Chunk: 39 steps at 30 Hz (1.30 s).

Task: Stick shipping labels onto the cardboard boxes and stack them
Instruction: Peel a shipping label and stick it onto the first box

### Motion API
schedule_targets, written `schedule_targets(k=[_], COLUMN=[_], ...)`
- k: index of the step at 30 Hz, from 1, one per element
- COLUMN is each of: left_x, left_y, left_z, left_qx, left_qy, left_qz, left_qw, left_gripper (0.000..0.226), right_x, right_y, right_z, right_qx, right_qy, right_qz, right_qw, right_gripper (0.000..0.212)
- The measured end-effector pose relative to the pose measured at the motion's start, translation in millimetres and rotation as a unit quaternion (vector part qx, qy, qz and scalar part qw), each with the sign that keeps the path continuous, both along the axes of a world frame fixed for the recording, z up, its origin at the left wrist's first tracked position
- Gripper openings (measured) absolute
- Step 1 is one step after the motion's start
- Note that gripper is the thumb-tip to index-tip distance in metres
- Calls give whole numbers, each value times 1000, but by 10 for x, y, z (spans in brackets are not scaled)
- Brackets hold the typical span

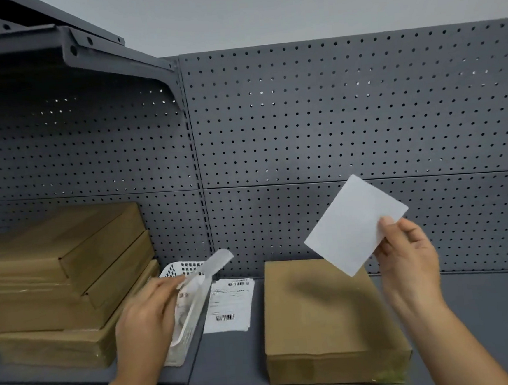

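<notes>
R hand [408, 259] fingers pinched peeled label [355, 225] above box [329, 317] on shelf [483, 302]. L hand [147, 319] gripped backing strip [213, 265] over basket [181, 269]. Best: lay label flat, centred, smooth from one edge.

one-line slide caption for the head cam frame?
Right hand holds a blank label above a cardboard box; left hand drops backing into a basket.

Soft, even overhead light, motion blur on the left hand [147, 319], wide-angle bending at the edges.
</notes>
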<state>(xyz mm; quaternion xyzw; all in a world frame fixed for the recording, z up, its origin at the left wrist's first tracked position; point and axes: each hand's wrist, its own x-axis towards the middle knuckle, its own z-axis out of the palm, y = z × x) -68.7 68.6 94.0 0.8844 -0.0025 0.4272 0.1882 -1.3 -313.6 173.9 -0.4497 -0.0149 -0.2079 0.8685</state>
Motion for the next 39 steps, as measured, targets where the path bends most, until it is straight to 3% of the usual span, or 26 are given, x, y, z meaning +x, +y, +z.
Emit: schedule_targets(k=[3,6,11,14,20,24,28,31,35,39], left_x=[-5,44,174,266,450,602,680,742,772,775], left_y=[136,239,334,502,651,658,573,593,644,592], left_z=[38,65,-119,-320,-468,-347,-236,-188,-118,-64], left_qx=[-46,-13,25,29,69,164,104,52,-57,-2], left_qy=[-13,11,99,184,341,467,563,589,569,433], left_qz=[57,66,40,36,12,-8,-44,-48,-61,8], left_qw=[997,998,994,982,937,869,819,805,818,901], left_gripper=[30,39,40,34,37,34,25,23,8,15], right_x=[-51,-95,-167,-204,-251,-243,-248,-255,-259,-254], right_y=[81,150,203,229,295,351,370,347,288,201], right_z=[-92,-194,-373,-424,-494,-526,-534,-558,-538,-496], right_qx=[-30,-45,-98,-125,-177,-182,-174,-186,-202,-220], right_qy=[3,1,15,22,17,18,16,13,6,-13], right_qz=[3,3,11,-2,7,21,16,9,-15,-31], right_qw=[1000,999,995,992,984,983,984,982,979,975], right_gripper=[7,10,5,13,17,17,13,13,13,13])
